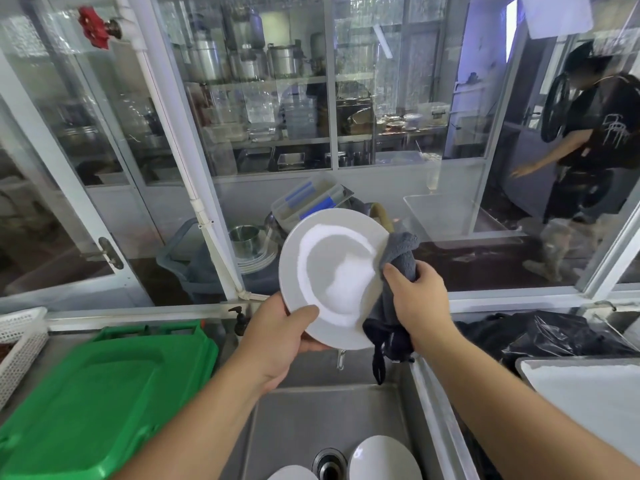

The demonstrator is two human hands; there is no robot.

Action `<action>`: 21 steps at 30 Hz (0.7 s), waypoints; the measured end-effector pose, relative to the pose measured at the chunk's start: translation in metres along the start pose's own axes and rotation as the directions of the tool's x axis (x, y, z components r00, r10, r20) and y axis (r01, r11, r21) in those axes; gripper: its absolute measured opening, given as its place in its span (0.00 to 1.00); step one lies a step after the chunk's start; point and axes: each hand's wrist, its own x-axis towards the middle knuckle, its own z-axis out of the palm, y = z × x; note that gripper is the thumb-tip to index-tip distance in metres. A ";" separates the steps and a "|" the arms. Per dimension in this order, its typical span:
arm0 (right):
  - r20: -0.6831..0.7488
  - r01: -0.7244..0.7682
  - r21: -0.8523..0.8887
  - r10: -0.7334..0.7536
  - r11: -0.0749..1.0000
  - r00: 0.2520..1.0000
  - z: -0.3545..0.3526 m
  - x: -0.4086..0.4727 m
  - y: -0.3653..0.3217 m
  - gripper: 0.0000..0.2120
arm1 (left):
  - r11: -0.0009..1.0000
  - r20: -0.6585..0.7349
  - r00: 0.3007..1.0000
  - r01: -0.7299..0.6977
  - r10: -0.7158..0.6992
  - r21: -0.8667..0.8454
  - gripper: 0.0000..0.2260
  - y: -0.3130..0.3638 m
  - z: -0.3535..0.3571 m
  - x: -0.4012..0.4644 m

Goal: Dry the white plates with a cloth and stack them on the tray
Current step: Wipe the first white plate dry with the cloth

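A round white plate [334, 277] with a wide rim and sunken centre is held tilted above the sink, face toward the camera. A grey cloth [398, 258] is bunched against its right rim. Two more white plates [382, 459] lie in the sink. A white tray [585, 386] sits at right.

the sink [311, 417] is open through its middle, bare steel under the raised white plate [332, 275]. two more white plates [382, 459] crowd the drain at its near edge. a green bin lid [104, 393] fills the counter along its left edge; a white tray [588, 386] and black bag [554, 330] block the right. glass panels [277, 116] close off the far side.
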 end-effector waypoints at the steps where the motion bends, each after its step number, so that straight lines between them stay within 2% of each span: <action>1: -0.004 -0.061 0.036 0.061 0.997 0.998 0.004 -0.004 0.003 0.09 | 1.000 -0.028 1.000 -0.008 0.008 0.010 0.17 -0.003 0.004 0.001; 4: 0.024 -0.233 0.114 0.232 0.966 0.972 0.020 -0.023 0.017 0.12 | 0.999 -0.104 0.994 -0.030 0.032 0.015 0.20 -0.014 0.018 0.002; 6: 0.020 -0.292 0.127 0.292 0.948 0.956 0.032 -0.037 0.022 0.11 | 0.998 -0.183 0.982 -0.040 0.049 0.051 0.15 -0.023 0.027 0.004; 8: 0.016 -0.330 0.115 0.330 0.937 0.944 0.040 -0.049 0.025 0.10 | 0.983 -0.241 0.965 -0.060 0.101 0.171 0.13 -0.028 0.030 0.004; 10: 0.079 -0.374 0.102 0.368 0.922 0.927 0.046 -0.060 0.028 0.10 | 0.954 -0.263 0.953 -0.069 0.150 0.293 0.12 -0.030 0.031 0.004; 12: 0.202 -0.402 0.021 0.390 0.916 0.899 0.046 -0.068 0.030 0.12 | 0.916 -0.244 0.951 -0.080 0.187 0.392 0.10 -0.030 0.029 0.004; 14: 0.313 -0.346 -0.166 0.382 0.924 0.870 0.037 -0.066 0.029 0.18 | 0.881 -0.220 0.953 -0.083 0.207 0.466 0.12 -0.027 0.024 0.004; 16: 0.352 -0.283 -0.333 0.397 0.900 0.848 0.024 -0.058 0.019 0.21 | 0.847 -0.196 0.952 -0.100 0.234 0.523 0.13 -0.022 0.017 0.005; 17: 0.358 -0.280 -0.358 0.408 0.891 0.840 0.018 -0.053 0.014 0.20 | 0.833 -0.188 0.950 -0.113 0.250 0.541 0.13 -0.019 0.014 0.005; 19: 0.336 -0.330 -0.312 0.428 0.891 0.839 0.005 -0.046 0.003 0.19 | 0.807 -0.185 0.939 -0.135 0.289 0.575 0.13 -0.014 0.006 0.006; 21: 0.277 -0.404 -0.139 0.427 0.904 0.860 -0.006 -0.039 -0.006 0.18 | 0.777 -0.181 0.929 -0.150 0.322 0.611 0.12 -0.010 -0.001 0.006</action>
